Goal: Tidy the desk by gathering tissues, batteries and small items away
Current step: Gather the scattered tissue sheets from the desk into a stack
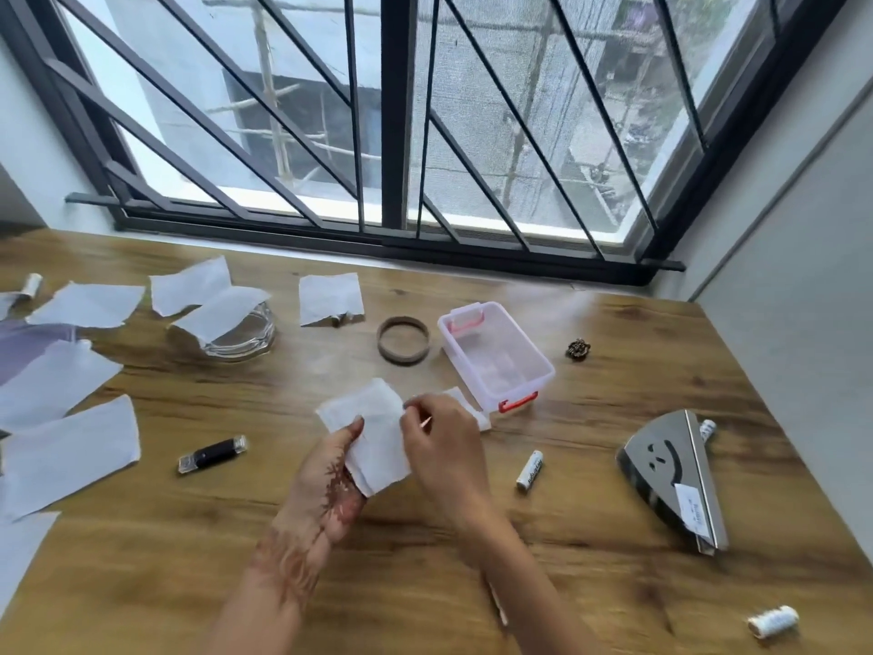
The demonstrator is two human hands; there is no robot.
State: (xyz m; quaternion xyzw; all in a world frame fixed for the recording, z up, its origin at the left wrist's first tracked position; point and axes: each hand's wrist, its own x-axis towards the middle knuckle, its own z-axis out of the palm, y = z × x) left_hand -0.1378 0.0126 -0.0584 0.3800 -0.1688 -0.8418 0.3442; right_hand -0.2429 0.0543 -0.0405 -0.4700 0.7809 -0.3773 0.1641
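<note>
Since the tissue (378, 437) — pinched low in the left hand (326, 484) and nipped at its right edge by the right hand (441, 446), near the clear box (519, 340) — looks limp and tearable, light edge grips should suit.

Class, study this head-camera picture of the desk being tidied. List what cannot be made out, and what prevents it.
Head view: tissue scrap beside the plastic box, mostly hidden by the right hand.
Head view: tissue sheets at left, cut off by the frame edge.
Head view: battery label, too blurred to read.
Head view: white item behind the metal holder, mostly hidden by it.
</note>
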